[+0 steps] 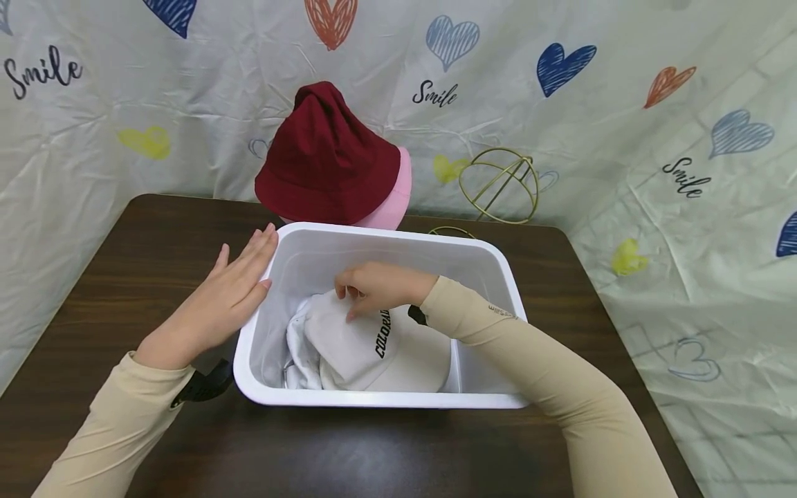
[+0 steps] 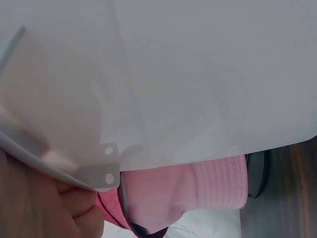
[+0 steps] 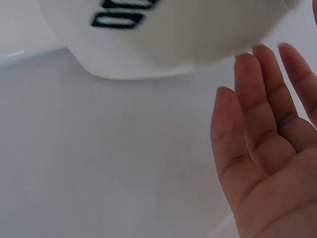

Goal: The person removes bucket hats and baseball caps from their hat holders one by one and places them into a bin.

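A white plastic bin (image 1: 373, 399) stands on the table. Inside it lies a cream baseball cap (image 1: 407, 363) with dark lettering beginning "COLORA", and a crumpled white fabric item (image 1: 301, 349) sits beside and partly under it. My right hand (image 1: 381, 285) reaches into the bin over the cap. In the right wrist view, the right hand's fingers (image 3: 255, 104) are nearly straight near the cap's edge and grip nothing. My left hand (image 1: 227, 301) rests against the bin's left rim with fingers extended; the left wrist view shows it beside the bin's outer wall.
Behind the bin, a dark red bucket hat (image 1: 330, 162) sits over a pink hat (image 1: 398, 190). A gold wire stand (image 1: 530, 183) is at the back right, its base partly hidden by the bin. The dark brown table (image 1: 349, 456) backs onto a patterned cloth (image 1: 249, 83).
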Available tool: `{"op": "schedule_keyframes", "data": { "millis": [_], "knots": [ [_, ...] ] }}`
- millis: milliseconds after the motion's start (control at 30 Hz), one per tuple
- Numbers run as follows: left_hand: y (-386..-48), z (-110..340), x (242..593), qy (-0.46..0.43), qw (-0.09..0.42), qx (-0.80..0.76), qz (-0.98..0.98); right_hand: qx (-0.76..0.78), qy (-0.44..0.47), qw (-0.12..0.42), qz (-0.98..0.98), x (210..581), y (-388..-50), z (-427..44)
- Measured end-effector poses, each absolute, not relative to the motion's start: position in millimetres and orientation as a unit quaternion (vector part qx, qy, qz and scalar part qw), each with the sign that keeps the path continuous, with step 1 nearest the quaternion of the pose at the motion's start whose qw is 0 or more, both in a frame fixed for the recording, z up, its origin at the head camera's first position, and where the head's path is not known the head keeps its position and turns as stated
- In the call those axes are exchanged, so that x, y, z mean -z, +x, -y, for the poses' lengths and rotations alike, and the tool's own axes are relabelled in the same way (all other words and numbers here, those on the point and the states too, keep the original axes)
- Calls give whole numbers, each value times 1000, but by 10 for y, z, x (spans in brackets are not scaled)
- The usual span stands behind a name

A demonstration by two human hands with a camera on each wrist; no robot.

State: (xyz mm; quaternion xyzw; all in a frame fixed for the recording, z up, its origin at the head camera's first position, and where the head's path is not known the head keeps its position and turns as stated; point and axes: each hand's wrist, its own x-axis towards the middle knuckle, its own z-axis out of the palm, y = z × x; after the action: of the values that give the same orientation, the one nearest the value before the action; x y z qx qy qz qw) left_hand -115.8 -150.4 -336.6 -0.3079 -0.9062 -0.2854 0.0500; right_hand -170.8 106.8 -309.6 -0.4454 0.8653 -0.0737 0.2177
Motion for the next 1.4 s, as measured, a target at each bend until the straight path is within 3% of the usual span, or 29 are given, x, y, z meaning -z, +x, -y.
{"op": "schedule_keyframes", "data": {
  "millis": [567, 967, 1400],
  "knots": [
    [-1126, 1562, 3353, -305, 42, 275, 911, 170, -452, 152, -862, 2719, -1770, -1153],
    [-1130, 1553, 3360, -304, 41, 282, 909, 224, -411, 45, -883, 2480, -1888, -1184],
    [-1138, 1558, 3382, -308, 52, 284, 906, 343, -276, -76, -895, 2329, -2277, -1070]
  ]
}}
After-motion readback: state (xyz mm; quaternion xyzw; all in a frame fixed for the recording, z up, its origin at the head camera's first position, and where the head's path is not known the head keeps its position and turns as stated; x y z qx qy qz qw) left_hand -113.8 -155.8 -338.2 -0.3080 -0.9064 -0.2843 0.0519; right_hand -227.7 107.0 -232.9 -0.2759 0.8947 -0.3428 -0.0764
